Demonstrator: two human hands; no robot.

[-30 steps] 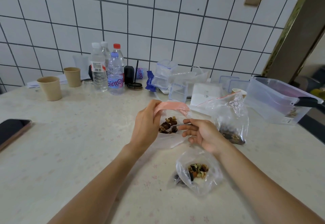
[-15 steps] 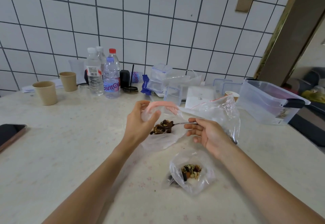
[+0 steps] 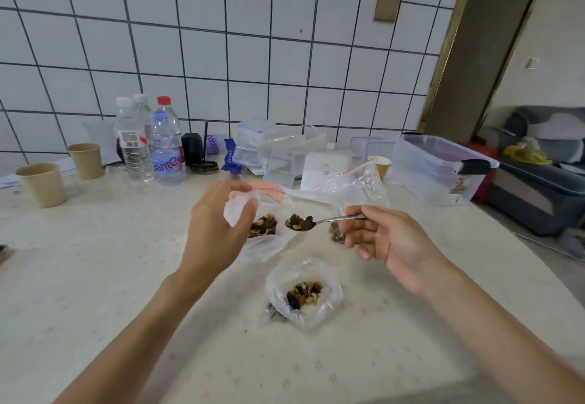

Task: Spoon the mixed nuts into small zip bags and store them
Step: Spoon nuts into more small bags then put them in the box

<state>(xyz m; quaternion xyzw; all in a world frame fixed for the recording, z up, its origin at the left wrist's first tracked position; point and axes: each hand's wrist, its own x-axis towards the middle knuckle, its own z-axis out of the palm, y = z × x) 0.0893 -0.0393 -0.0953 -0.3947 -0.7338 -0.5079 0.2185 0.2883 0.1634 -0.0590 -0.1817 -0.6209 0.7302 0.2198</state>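
Observation:
My left hand (image 3: 218, 229) pinches the pink-topped mouth of a small zip bag (image 3: 269, 194) that holds some mixed nuts at its bottom. A metal spoon (image 3: 329, 221) loaded with nuts is gripped by my right hand (image 3: 389, 239); its bowl hovers just right of the bag's mouth. Behind the spoon stands the large red-zip bag (image 3: 357, 185) of mixed nuts. A second small bag (image 3: 304, 292) with nuts lies on the table in front of both hands.
A clear storage box (image 3: 440, 169) sits at the right. Small clear containers (image 3: 256, 140), water bottles (image 3: 166, 147) and paper cups (image 3: 42, 183) line the tiled wall at the back. A sofa stands beyond the table's right edge.
The spoon has come out of the small bag and moved right, now carrying nuts beside the bag's mouth. My left hand keeps the bag open; the camera tilted up and closer.

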